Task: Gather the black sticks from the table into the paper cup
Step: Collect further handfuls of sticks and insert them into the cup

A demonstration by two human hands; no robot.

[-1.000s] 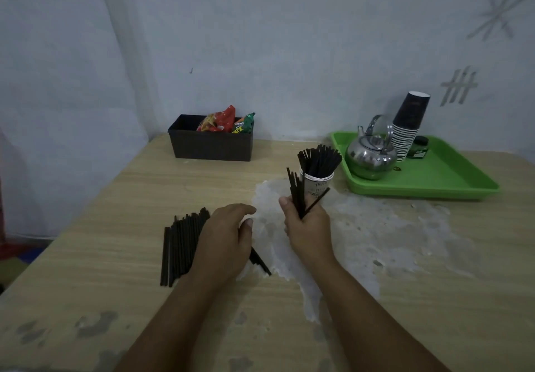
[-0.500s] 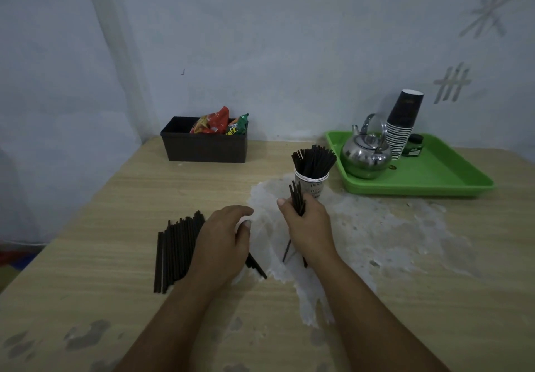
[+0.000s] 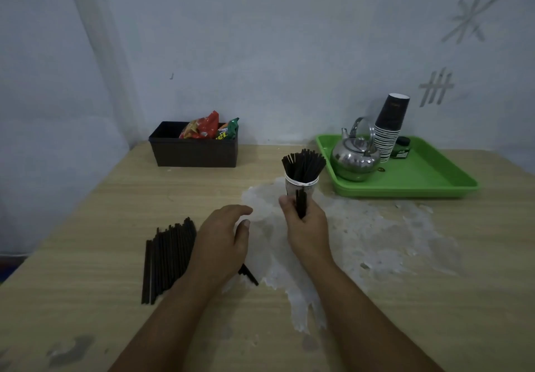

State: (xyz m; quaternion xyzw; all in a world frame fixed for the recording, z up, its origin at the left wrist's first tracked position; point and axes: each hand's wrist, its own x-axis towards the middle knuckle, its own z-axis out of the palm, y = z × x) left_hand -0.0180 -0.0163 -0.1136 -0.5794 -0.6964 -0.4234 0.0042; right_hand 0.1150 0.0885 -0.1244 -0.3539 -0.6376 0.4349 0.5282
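Right hand (image 3: 307, 227) moved closer to paper cup (image 3: 301, 187) since earlier, gripping small stick bundle (image 3: 301, 203) upright, just before cup. Left hand (image 3: 223, 241) loosely curled over stick pile (image 3: 168, 258) on table (image 3: 86, 256). Kettle (image 3: 354, 157), tray (image 3: 419, 177) behind.

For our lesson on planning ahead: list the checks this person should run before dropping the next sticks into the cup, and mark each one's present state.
1. Right hand has a firm grip on its small bundle of sticks: ok.
2. Paper cup upright: ok.
3. Room left in the cup: cannot tell.
4. Bundle already above the rim: not ok, it sits lower.
5. Left hand on the loose pile: ok.
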